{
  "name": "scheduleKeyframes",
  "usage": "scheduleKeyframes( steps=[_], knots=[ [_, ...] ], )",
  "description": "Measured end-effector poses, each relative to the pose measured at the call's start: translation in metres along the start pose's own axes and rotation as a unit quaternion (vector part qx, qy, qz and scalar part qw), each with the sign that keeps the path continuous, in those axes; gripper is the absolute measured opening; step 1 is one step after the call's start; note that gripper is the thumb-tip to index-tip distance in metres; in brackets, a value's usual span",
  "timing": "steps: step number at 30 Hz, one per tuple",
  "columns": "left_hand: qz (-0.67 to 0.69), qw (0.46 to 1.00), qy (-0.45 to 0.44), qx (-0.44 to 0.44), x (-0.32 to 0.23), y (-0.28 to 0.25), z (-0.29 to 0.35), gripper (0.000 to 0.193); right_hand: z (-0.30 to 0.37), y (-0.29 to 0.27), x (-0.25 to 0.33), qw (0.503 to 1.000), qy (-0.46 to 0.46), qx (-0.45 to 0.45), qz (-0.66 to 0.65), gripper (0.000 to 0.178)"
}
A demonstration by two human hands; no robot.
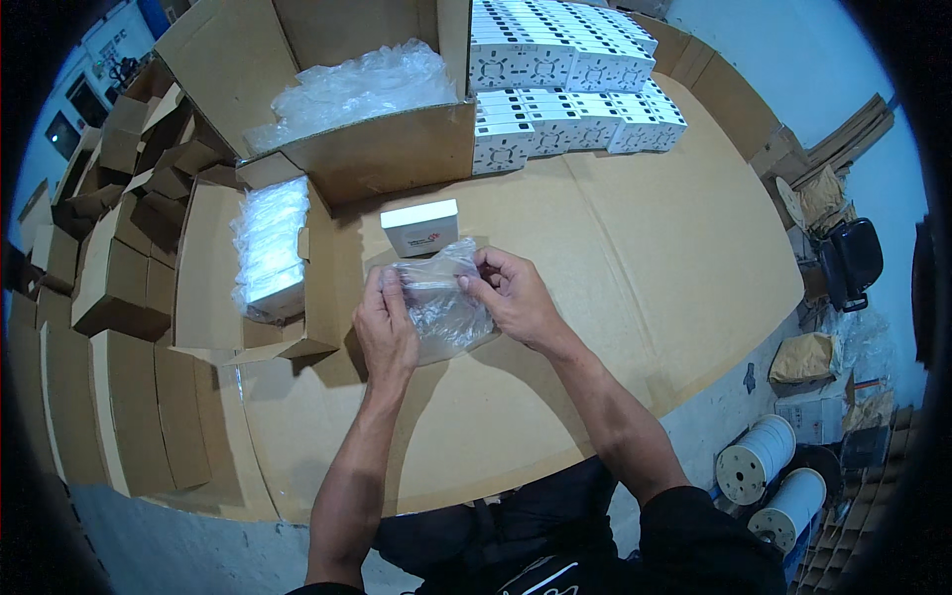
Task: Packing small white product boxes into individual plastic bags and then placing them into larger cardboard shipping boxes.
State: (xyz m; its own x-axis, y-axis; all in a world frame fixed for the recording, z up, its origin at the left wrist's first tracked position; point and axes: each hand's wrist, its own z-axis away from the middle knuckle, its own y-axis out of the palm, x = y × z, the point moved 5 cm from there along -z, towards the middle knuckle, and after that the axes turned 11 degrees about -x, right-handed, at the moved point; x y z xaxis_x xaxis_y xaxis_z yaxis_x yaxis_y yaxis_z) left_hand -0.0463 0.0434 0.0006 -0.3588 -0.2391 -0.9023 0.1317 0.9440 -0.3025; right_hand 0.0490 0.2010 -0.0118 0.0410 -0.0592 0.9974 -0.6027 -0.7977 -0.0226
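Note:
Between my two hands is a clear bubble-wrap bag (pixel 442 307), its upper edge pinched at both sides. My left hand (pixel 387 322) grips the left side of the bag with thumb and fingers. On the other side my right hand (pixel 516 297) pinches the bag's upper right edge. Just beyond the bag a small white box (pixel 420 228) stands on the cardboard-covered table, touched by neither hand. To the left, an open carton (pixel 322 268) holds a row of white boxes in bubble wrap (pixel 273 243).
A large open carton (pixel 397 149) full of clear bags (pixel 362 89) stands at the back. Stacked white boxes (pixel 575 119) sit to its right. Empty cartons (pixel 129 258) crowd the left side. Cable spools (pixel 759 458) and a dark chair (pixel 851 263) are on the right.

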Motion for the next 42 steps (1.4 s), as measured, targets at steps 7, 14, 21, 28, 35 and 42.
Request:
scheduleKeyframes(
  steps=[7,14,21,28,35,42],
  knots=[
    [0.021,0.997,0.010,-0.072,-0.007,-0.004,-0.002,0.038,0.003,-0.003,0.004,0.998,0.031,0.028,-0.053,0.009],
    [0.025,0.999,0.008,0.027,-0.005,0.002,0.001,0.037,0.000,-0.013,0.009,0.996,0.031,0.005,-0.084,0.013],
    [0.035,0.998,0.028,-0.033,-0.001,-0.007,-0.002,0.038,-0.003,-0.018,0.002,0.977,0.022,-0.085,-0.194,0.018],
    [0.043,0.996,0.038,-0.074,-0.003,-0.013,-0.003,0.037,0.015,0.005,0.005,0.997,-0.030,-0.066,0.000,0.020],
    [0.091,0.994,0.027,-0.057,-0.008,-0.023,-0.013,0.029,0.018,-0.001,0.028,0.978,-0.107,-0.136,0.116,0.015],
    [0.084,0.989,0.068,-0.104,-0.002,-0.032,-0.014,0.027,0.017,-0.003,0.026,0.999,0.048,0.020,0.015,0.012]
  ],
)
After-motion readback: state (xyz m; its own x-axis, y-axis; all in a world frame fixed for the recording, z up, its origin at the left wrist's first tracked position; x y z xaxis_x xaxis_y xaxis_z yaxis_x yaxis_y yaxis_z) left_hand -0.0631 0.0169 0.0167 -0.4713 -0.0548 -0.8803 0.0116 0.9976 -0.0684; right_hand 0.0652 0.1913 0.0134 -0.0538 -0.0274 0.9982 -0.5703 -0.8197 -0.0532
